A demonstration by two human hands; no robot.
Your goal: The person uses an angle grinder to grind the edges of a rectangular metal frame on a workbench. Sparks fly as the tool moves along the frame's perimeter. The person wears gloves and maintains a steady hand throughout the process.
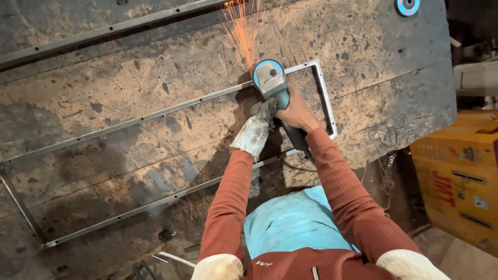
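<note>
Two hands grip a teal angle grinder (271, 82) near the tabletop's (129, 93) far right corner. Its disc throws orange sparks (241, 28) off a long thin grey steel frame (324, 98). The gloved left hand (255, 132) wraps its side handle; the bare right hand (296, 111) closes round its body. The disc itself is hidden beneath the guard.

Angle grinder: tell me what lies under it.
Under the angle grinder runs the metal frame on the rusty worktable. Sparks fly; the contact point is hidden.
</note>
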